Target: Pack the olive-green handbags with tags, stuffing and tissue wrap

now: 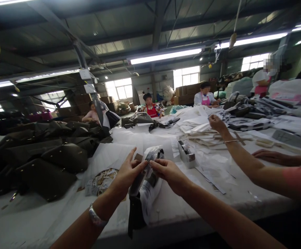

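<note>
Between my hands is a long dark strap (136, 211), folded and partly wrapped in white sheet and clear film, with its lower end over the table's front edge. My left hand (128, 171) has its thumb and fingers at the upper part of the wrap, one finger pointing up. Close against it, my right hand (170, 173) pinches the same wrap between thumb and fingertips. Just beyond them stands a tape dispenser (188, 155). A clear container of tangled strings (102, 181) lies left of my left hand.
Dark olive bag pieces with metal studs (54, 160) pile up on the left. White sheets (197, 124) and bundled straps (249, 117) cover the back right. A co-worker's arm (240, 152) reaches in from the right. Several people are across the table. A post (96, 103) rises behind.
</note>
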Tool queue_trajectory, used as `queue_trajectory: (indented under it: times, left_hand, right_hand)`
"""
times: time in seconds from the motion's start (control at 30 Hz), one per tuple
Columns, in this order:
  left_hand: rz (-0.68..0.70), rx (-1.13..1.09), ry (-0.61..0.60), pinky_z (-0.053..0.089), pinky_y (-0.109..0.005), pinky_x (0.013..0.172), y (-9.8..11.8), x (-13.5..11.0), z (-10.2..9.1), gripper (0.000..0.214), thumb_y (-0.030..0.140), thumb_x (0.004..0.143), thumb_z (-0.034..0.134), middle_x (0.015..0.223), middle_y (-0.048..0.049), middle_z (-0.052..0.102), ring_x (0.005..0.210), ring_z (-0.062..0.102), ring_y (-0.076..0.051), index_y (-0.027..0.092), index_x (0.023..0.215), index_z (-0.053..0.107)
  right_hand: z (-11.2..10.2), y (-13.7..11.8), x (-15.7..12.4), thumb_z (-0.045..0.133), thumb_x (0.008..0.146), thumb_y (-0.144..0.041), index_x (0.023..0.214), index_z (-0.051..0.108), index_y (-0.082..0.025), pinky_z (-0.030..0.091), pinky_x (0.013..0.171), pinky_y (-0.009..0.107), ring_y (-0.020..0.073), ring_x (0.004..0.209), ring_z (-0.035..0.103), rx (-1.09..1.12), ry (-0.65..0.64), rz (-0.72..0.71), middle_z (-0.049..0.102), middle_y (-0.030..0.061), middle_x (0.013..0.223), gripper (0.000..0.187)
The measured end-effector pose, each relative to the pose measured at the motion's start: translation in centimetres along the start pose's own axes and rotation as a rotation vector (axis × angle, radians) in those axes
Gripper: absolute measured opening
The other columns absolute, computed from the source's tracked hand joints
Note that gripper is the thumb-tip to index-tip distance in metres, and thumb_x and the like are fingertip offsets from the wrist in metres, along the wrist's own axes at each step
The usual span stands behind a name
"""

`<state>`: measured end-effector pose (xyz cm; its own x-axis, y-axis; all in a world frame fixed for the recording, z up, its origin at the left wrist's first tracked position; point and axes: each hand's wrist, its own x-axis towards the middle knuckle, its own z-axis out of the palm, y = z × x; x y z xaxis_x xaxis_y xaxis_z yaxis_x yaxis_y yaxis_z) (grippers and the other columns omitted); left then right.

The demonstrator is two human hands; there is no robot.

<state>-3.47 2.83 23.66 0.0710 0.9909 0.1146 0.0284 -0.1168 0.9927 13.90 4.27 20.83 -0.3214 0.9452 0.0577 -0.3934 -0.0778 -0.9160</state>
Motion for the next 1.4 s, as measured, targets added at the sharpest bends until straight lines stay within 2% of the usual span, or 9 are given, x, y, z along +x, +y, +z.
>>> queue_trajectory:
  times: [0.17,0.27,0.37,0.53,0.77,0.97,1.17,1.3,1.4]
  left_hand:
    - [0.020,-0.024,0.054,0.044,-0.019,0.063,-0.6,0.1,-0.2,0.086,0.043,0.076,0.080,0.076,0.0046,0.064,0.069,0.060,-0.010,0.023,0.148,0.039]
    - [0.030,-0.074,0.017,0.049,-0.023,0.075,-0.8,0.1,-0.1,0.067,0.043,0.074,0.081,0.095,-0.0036,0.071,0.088,0.066,-0.017,0.017,0.131,0.058]
    - [0.066,-0.024,0.008,0.050,-0.026,0.079,-0.7,-0.3,0.3,0.047,0.044,0.074,0.080,0.100,-0.0083,0.074,0.093,0.067,-0.021,0.014,0.108,0.070]
    - [0.119,0.144,0.048,0.052,-0.027,0.075,-0.5,-1.1,0.6,0.037,0.046,0.077,0.077,0.094,-0.0062,0.076,0.088,0.069,-0.021,0.018,0.101,0.073]
    - [0.219,0.357,0.118,0.052,-0.031,0.091,-1.2,-1.6,0.2,0.027,0.041,0.083,0.072,0.102,-0.0029,0.077,0.099,0.070,-0.023,0.024,0.103,0.075]
    - [0.238,0.412,0.185,0.052,-0.034,0.092,-1.0,-2.0,0.4,0.026,0.038,0.083,0.069,0.103,-0.0038,0.077,0.099,0.070,-0.025,0.025,0.103,0.077]
    - [0.279,0.449,0.226,0.050,-0.036,0.097,-1.0,-2.7,0.8,0.030,0.036,0.088,0.060,0.111,-0.0040,0.076,0.107,0.068,-0.026,0.025,0.110,0.076]
    - [0.300,0.531,0.276,0.053,-0.036,0.093,-1.3,-2.6,0.6,0.028,0.037,0.085,0.066,0.106,-0.0039,0.077,0.101,0.071,-0.026,0.025,0.107,0.077]
    - [0.289,0.485,0.250,0.053,-0.037,0.094,-1.3,-2.5,0.4,0.030,0.038,0.085,0.066,0.108,-0.0046,0.076,0.102,0.071,-0.026,0.023,0.108,0.076]
  right_hand:
    - [-1.1,0.2,-0.5,0.085,0.072,-0.039,0.092,0.078,-0.013,0.053,0.078,0.021,0.0135,0.083,0.065,0.372,-0.075,0.140,0.073,0.0076,0.101,0.033]
    - [-0.9,1.4,-0.7,0.090,0.066,-0.024,0.096,0.078,-0.016,0.051,0.088,0.020,0.0126,0.089,0.066,0.400,-0.094,0.078,0.073,0.0054,0.107,0.033]
    - [-0.1,2.2,-0.9,0.088,0.072,-0.031,0.105,0.077,-0.018,0.048,0.094,0.022,0.0146,0.098,0.064,0.324,-0.110,-0.029,0.073,0.0051,0.106,0.037]
    - [0.9,2.8,-1.0,0.085,0.075,-0.042,0.107,0.077,-0.020,0.047,0.088,0.030,0.0206,0.100,0.063,0.193,-0.051,-0.111,0.072,0.0065,0.107,0.040]
    - [0.7,3.6,-0.7,0.085,0.071,-0.048,0.099,0.076,-0.020,0.044,0.075,0.028,0.0195,0.088,0.061,0.076,-0.007,-0.102,0.071,0.0034,0.093,0.040]
    - [0.7,3.7,-0.5,0.085,0.071,-0.049,0.100,0.075,-0.020,0.044,0.077,0.029,0.0197,0.090,0.061,0.062,-0.012,-0.072,0.071,0.0040,0.097,0.042]
    - [1.5,3.4,-0.6,0.084,0.070,-0.048,0.095,0.074,-0.020,0.042,0.070,0.027,0.0184,0.082,0.059,-0.001,0.044,-0.117,0.070,0.0023,0.089,0.039]
    - [2.1,3.4,-0.8,0.085,0.069,-0.047,0.088,0.073,-0.018,0.041,0.065,0.026,0.0156,0.073,0.056,0.011,0.084,-0.161,0.066,0.0005,0.079,0.036]
    - [2.1,3.6,-0.9,0.085,0.070,-0.046,0.087,0.073,-0.017,0.043,0.067,0.026,0.0151,0.073,0.055,0.022,0.072,-0.175,0.065,0.0009,0.079,0.036]
